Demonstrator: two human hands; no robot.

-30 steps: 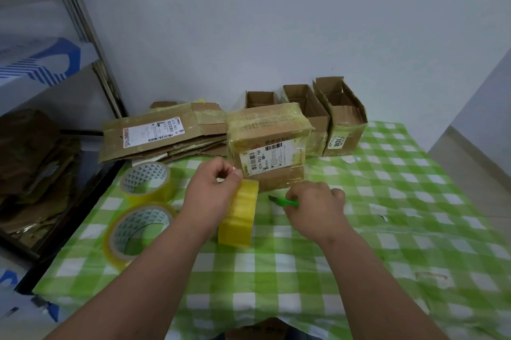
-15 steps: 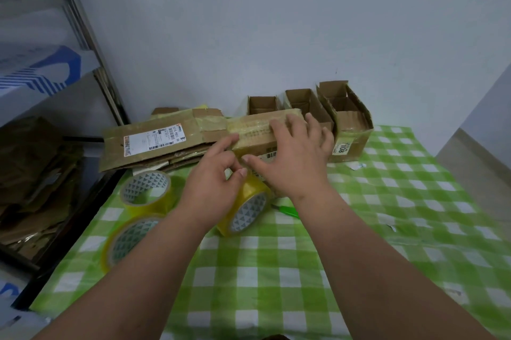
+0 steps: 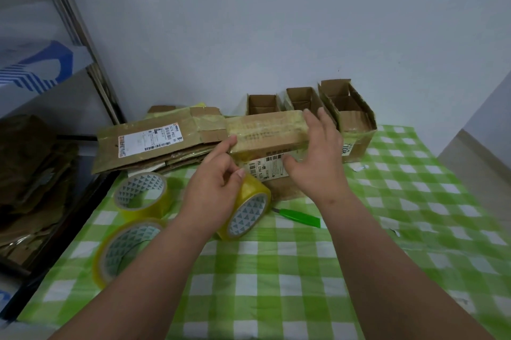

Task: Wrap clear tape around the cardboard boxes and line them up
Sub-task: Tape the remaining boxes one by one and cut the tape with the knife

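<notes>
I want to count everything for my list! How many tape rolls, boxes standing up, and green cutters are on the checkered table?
Tape rolls: 3, one held, two lying at the left
Standing boxes: 4, one taped, three open behind it
Green cutter: 1
Total: 8

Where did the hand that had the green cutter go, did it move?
Yes. The right hand left the green cutter lying on the checked cloth and went up and away, toward the wall, onto the taped box.
</notes>
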